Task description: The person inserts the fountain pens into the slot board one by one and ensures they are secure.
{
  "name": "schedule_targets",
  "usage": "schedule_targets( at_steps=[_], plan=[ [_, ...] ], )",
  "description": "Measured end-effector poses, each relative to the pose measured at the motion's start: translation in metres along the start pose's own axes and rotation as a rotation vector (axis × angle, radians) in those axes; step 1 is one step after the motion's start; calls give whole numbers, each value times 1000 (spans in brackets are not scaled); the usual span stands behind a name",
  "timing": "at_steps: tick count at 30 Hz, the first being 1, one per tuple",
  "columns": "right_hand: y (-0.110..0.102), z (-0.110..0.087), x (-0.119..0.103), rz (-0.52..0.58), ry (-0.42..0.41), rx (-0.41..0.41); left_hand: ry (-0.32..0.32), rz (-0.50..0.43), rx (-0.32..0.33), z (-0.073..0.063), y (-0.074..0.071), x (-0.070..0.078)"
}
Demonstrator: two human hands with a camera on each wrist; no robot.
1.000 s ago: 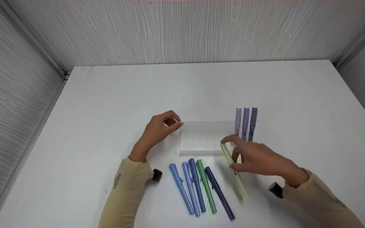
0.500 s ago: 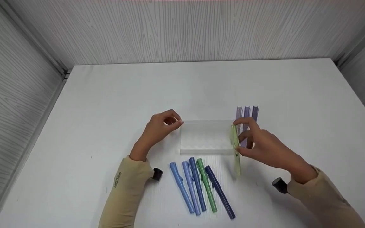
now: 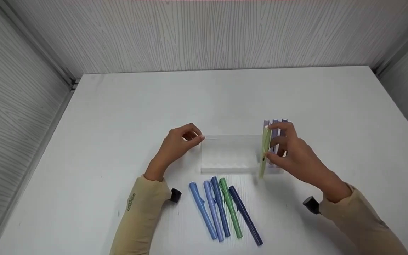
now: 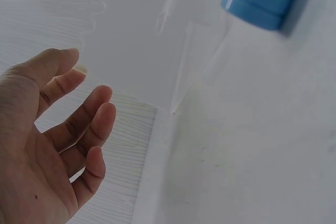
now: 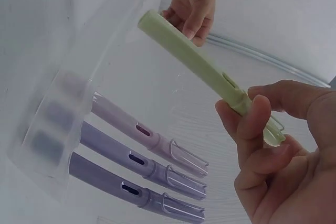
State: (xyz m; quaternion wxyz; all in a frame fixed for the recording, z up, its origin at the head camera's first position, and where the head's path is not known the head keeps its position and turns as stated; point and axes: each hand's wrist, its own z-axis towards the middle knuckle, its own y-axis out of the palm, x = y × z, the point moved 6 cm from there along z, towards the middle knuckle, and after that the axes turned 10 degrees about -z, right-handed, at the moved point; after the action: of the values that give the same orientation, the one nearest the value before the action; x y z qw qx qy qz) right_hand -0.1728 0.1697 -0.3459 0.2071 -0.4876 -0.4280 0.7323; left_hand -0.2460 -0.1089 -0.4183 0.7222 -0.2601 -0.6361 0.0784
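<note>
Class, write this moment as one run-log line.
right hand: holds yellow-green pen; left hand: pinches clear holder; three purple pens: in clear holder; five other pens: lying on table

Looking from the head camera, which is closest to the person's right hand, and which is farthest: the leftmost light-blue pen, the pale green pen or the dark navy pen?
In the head view, from the right hand:
1. Pale green pen: held in its fingers.
2. Dark navy pen: rightmost in the loose row.
3. Light-blue pen: that row's left end.

Dark lettering [image 3: 130,202], too small to read surely, on the left sleeve [image 3: 140,214]
</note>
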Motion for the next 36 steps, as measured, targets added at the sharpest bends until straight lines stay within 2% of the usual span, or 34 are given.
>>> schedule_targets(
  at_steps=[11,17,23,36],
  plan=[
    [1,7,3,-49,42,78,-33,4,3,0,-1,1],
    [3,10,6,-110,74,110,-28,2,0,1,1,1],
    [3,11,6,-160,61,158,-18,-8,-3,1,0,4],
    [12,12,10,-181,40,174,-9,3,-6,1,0,2]
  ],
)
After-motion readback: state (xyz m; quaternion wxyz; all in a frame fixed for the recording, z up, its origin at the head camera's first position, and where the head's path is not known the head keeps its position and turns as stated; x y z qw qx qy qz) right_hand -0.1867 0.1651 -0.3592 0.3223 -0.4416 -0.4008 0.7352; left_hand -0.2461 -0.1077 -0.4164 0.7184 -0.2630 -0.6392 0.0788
